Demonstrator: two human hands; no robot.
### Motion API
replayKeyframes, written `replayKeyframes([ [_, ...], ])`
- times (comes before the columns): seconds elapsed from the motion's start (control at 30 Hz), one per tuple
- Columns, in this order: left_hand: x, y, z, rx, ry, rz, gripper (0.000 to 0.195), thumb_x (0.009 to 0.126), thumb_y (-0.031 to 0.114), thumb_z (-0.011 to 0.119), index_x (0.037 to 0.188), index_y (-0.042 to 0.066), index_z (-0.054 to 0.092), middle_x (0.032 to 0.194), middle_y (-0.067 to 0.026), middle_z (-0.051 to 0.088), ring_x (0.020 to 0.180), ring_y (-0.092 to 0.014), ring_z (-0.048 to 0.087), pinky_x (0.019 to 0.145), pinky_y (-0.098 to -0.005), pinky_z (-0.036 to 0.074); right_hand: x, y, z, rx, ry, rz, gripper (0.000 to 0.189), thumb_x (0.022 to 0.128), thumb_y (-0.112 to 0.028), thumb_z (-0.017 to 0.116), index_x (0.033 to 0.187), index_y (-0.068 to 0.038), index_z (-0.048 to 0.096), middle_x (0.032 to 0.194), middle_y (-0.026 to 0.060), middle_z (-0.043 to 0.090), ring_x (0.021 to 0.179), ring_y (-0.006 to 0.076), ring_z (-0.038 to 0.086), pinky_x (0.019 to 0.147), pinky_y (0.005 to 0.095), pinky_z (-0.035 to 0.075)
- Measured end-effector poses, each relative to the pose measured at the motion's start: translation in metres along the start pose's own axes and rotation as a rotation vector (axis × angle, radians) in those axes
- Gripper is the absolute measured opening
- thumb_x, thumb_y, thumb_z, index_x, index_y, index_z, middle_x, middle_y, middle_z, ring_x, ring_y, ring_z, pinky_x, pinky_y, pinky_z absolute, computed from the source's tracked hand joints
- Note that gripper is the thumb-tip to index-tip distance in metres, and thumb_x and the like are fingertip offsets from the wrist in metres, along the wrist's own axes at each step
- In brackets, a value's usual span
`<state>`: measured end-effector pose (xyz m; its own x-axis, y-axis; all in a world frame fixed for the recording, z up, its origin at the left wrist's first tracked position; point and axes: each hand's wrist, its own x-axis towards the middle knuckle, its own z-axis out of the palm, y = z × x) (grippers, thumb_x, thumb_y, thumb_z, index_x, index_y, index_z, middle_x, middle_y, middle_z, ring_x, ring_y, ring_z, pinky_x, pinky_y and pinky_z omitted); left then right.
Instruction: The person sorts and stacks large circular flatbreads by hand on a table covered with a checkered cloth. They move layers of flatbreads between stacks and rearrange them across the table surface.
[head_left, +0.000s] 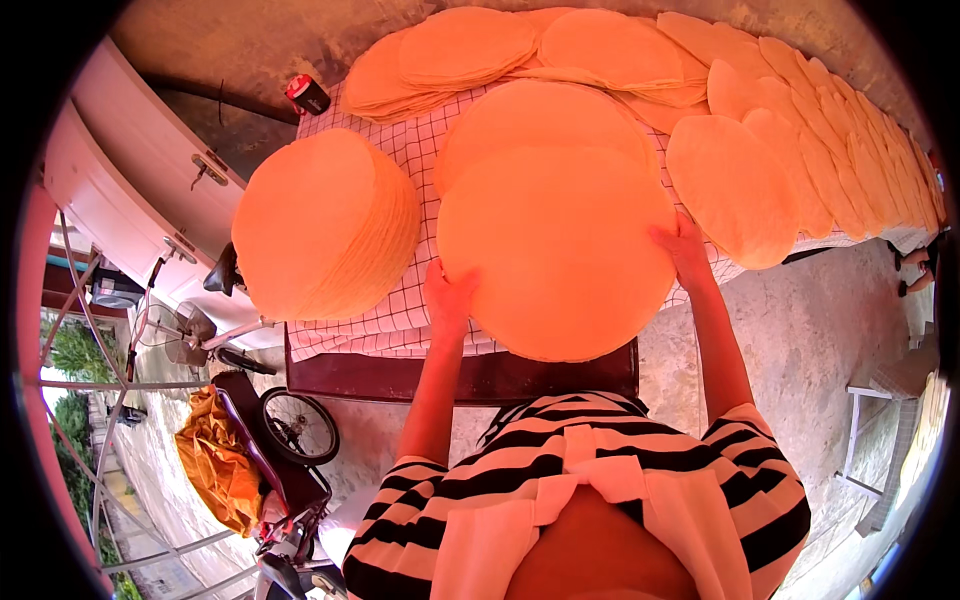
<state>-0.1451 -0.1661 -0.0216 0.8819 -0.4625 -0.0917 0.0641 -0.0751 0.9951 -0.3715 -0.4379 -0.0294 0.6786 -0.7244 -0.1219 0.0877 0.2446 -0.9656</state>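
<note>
Between my two hands is a large round thin flatbread (559, 255), its surface plain and pale orange in this light. My left hand (450, 298) grips its left edge, thumb on top. At the right edge my right hand (681, 251) holds it the same way. Beneath and beyond it, another round flatbread (555, 120) lies on the checked cloth (390, 330), partly covered. To the left rises a tall, neat stack of flatbreads (315, 225). My fingers under the held sheet are hidden.
More flatbreads (465, 49) lie in piles along the wall side, and overlapping rows (840, 142) run off to the right. A dark red can-like container (307, 94) stands at the far left corner. A cargo tricycle (247, 450) and an open white door (165, 142) are at left.
</note>
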Motion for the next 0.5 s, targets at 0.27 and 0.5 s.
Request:
replayKeyframes([
  [0.27,0.024,0.118,-0.067,-0.225,-0.012,0.250,0.031,0.076,0.001,0.064,0.102,-0.005,0.050,0.093,-0.0107,0.061,0.081,-0.015,0.059,0.073,-0.0270,0.049,0.022,-0.106,0.108,0.120,-0.109,-0.109,0.031,0.080,-0.008,0.063,0.107,0.004,0.051,0.099,0.0091,0.060,0.085,0.0155,0.061,0.074,0.0275,0.051],
  [0.5,0.048,0.206,-0.225,-0.148,0.331,0.574,0.024,0.080,0.002,0.061,0.101,-0.006,0.053,0.098,-0.0135,0.060,0.083,-0.022,0.062,0.071,-0.0318,0.053,0.102,-0.150,0.299,0.205,-0.469,-0.324,0.029,0.080,-0.011,0.065,0.101,0.004,0.052,0.094,0.0122,0.060,0.079,0.0162,0.062,0.066,0.0271,0.053],
])
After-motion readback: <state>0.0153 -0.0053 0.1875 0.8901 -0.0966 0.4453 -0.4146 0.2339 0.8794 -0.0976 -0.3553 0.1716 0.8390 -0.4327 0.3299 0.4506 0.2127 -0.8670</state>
